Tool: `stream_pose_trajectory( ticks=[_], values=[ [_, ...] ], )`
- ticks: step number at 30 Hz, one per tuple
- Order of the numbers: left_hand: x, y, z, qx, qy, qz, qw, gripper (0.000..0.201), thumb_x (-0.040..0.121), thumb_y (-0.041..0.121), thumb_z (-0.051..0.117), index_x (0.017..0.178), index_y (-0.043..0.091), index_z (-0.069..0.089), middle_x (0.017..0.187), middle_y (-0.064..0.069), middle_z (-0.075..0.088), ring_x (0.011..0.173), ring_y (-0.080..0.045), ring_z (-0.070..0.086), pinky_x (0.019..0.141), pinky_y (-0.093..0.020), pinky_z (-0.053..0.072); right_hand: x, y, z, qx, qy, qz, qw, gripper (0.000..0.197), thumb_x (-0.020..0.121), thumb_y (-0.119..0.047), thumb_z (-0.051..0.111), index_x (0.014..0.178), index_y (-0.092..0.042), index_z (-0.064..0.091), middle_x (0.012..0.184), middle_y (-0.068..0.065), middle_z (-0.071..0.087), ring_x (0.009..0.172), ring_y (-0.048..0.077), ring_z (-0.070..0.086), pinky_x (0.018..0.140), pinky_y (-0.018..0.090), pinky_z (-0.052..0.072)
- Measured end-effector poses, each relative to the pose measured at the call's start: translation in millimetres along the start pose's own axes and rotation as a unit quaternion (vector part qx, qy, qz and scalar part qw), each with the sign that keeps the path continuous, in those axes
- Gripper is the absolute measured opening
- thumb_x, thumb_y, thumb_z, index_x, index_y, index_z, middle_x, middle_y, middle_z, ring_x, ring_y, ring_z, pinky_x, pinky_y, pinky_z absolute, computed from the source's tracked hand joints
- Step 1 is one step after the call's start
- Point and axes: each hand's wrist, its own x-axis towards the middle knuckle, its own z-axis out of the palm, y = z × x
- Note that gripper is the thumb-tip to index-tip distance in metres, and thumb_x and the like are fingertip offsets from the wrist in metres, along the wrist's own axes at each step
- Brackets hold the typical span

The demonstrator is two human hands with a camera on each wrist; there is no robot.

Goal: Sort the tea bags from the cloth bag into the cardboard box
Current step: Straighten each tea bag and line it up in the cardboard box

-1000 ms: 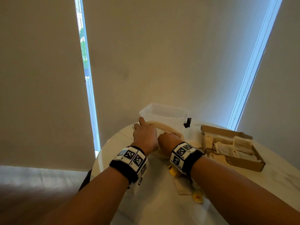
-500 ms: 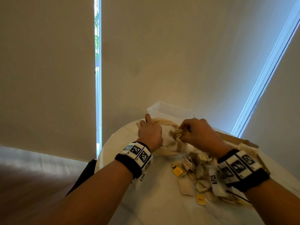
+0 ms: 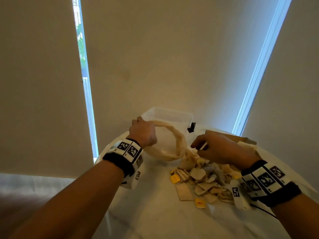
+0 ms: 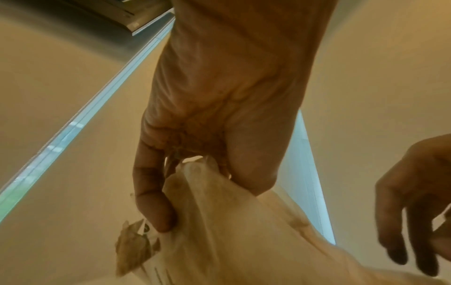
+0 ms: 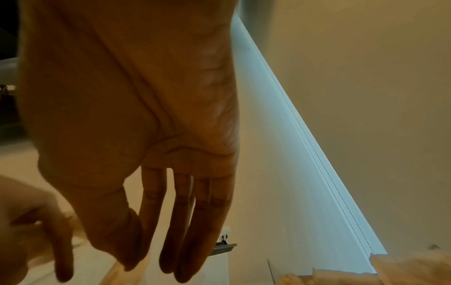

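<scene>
On round white table (image 3: 155, 218), head view, itemised:

1. Cream cloth drawstring bag (image 3: 165, 144): mouth rolled into a thick ring, held up off table. Half a sec ago it lay slumped w/ both hands at it; now lifted, mouth gaping.
2. Left hand (image 3: 143, 133): fingers and thumb curled round bag rim, far side. Left wrist view confirms, cloth bunched in left hand (image 4: 207, 135).
3. Right hand (image 3: 222, 149): fingers straight and loose, holding nothing; hovers just beside bag's lower edge, over the pile. Right wrist view shows right hand (image 5: 136, 135) w/ bare fingers. Half a sec ago it was pinching bag fabric, so it has let go.
4. Pile of pale paper tea bags w/ yellow tags (image 3: 203, 181): on table, spilling from bag mouth toward person's right. 1 s ago only a few lay there; pile much larger now.
5. Brown cardboard box (image 3: 241, 138): far right, mostly hidden behind right hand; contents not visible now.
6. Clear plastic tub (image 3: 169, 114): behind bag, apart from pile.

Reading: bag looks emptied or nearly so; whether any remain inside can't be told. Sorting into box is the job left, approx. all of the pile.
</scene>
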Motion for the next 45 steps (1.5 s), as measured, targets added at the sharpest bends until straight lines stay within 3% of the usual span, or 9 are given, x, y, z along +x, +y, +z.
stream_pose_trajectory(
  ticks=[6,13,16,21,25,30,35,41,45],
  values=[
    [-2.1,-20.7,13.6,-0.183,-0.118,-0.039,0.975,0.037,0.097,0.044,0.071,0.13,0.026,0.072,0.148,-0.015,0.048,0.09,-0.032,0.072,0.056,-0.033,0.064,-17.1,14.3,-0.1,-0.003,-0.022,0.016,1.0,0.018,0.095,-0.028,0.077,0.112,-0.034,0.077,0.098,-0.017,0.068,0.088,-0.001,0.064,0.07,0.011,0.043],
    [-30.0,-14.9,-6.2,-0.048,-0.012,0.045,0.998,0.048,0.093,0.073,0.057,0.125,0.042,0.073,0.138,-0.006,0.061,0.111,-0.03,0.062,0.092,-0.046,0.057,-39.5,36.7,-6.4,0.03,-0.036,0.042,0.998,0.018,0.093,-0.035,0.08,0.111,-0.033,0.079,0.104,-0.016,0.071,0.09,0.0,0.064,0.068,0.014,0.042],
    [-53.6,14.5,-11.6,-0.073,0.081,0.116,0.987,0.031,0.092,0.067,0.063,0.103,0.041,0.076,0.116,0.002,0.062,0.105,-0.024,0.062,0.082,-0.038,0.052,-43.8,53.5,-14.4,0.083,0.007,0.059,0.995,0.013,0.091,-0.034,0.082,0.104,-0.036,0.08,0.099,-0.016,0.074,0.091,0.004,0.069,0.076,0.023,0.054],
    [-61.6,65.3,18.5,-0.024,-0.062,0.164,0.984,0.055,0.078,0.085,0.063,0.09,0.034,0.078,0.091,0.012,0.074,0.083,-0.01,0.068,0.076,-0.034,0.057,-52.3,80.2,-4.3,0.108,0.011,0.088,0.99,0.01,0.092,-0.038,0.081,0.101,-0.035,0.08,0.096,-0.013,0.076,0.084,0.008,0.073,0.083,0.037,0.064],
    [-59.6,82.9,30.8,-0.09,-0.037,0.188,0.977,0.031,0.085,0.063,0.075,0.086,0.032,0.075,0.086,0.013,0.073,0.08,-0.008,0.068,0.075,-0.034,0.059,-53.3,84.0,8.2,0.194,0.006,0.054,0.98,0.014,0.096,-0.033,0.077,0.107,-0.025,0.078,0.099,-0.007,0.078,0.086,0.011,0.076,0.077,0.027,0.062],
    [-45.9,103.6,18.8,-0.215,-0.004,0.252,0.943,0.023,0.09,0.061,0.072,0.092,0.038,0.072,0.096,0.019,0.066,0.087,0.0,0.061,0.078,-0.031,0.056,-52.4,76.5,20.5,0.34,0.12,0.027,0.932,0.024,0.093,-0.04,0.078,0.116,-0.032,0.075,0.106,-0.013,0.077,0.09,0.006,0.076,0.075,0.026,0.063],
    [-28.8,127.0,11.2,-0.358,-0.134,0.228,0.895,0.018,0.099,0.038,0.07,0.099,0.022,0.076,0.104,0.001,0.073,0.094,-0.015,0.071,0.075,-0.032,0.064,-49.1,68.7,25.3,0.419,0.137,0.022,0.897,0.034,0.097,-0.037,0.075,0.13,-0.03,0.07,0.119,-0.009,0.075,0.1,0.016,0.077,0.085,0.039,0.066],
    [-32.3,130.1,28.8,-0.574,-0.19,0.128,0.786,0.026,0.098,0.025,0.068,0.107,0.001,0.074,0.112,-0.026,0.071,0.097,-0.031,0.073,0.093,-0.05,0.061,-54.1,79.7,37.0,0.431,0.093,0.06,0.895,0.025,0.1,-0.025,0.073,0.124,-0.017,0.072,0.106,0.001,0.081,0.097,0.016,0.079,0.086,0.042,0.066],
    [-36.1,120.1,37.2,-0.626,-0.208,0.133,0.739,0.035,0.1,0.025,0.066,0.118,-0.004,0.072,0.118,-0.023,0.073,0.101,-0.03,0.07,0.094,-0.047,0.06,-54.3,72.8,31.1,0.528,0.116,0.066,0.839,0.037,0.099,-0.036,0.074,0.132,-0.021,0.066,0.117,0.002,0.08,0.104,0.018,0.078,0.089,0.04,0.064]
  ],
)
